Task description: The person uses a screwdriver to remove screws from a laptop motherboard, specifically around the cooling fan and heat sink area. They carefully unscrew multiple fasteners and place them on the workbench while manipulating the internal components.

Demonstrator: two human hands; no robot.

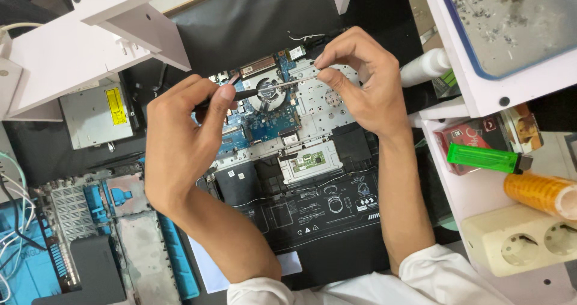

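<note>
An opened laptop (324, 203) lies in front of me with its blue circuit board (264, 122) and round cooling fan (268, 90) exposed. My left hand (180, 140) grips the dark handle of a screwdriver (273, 85) whose thin metal shaft runs right across the fan. My right hand (360, 79) pinches the shaft's tip between thumb and forefinger, above the silver metal frame (312, 97). A black battery (327, 212) with white symbols sits below the board.
A silver optical drive (93, 115) lies at left. A removed laptop cover (90, 233) rests on a blue mat at lower left. On the white shelf at right stand a green lighter (484, 158), orange tape roll (541, 194), cream power socket (520, 239) and white bottle (424, 67).
</note>
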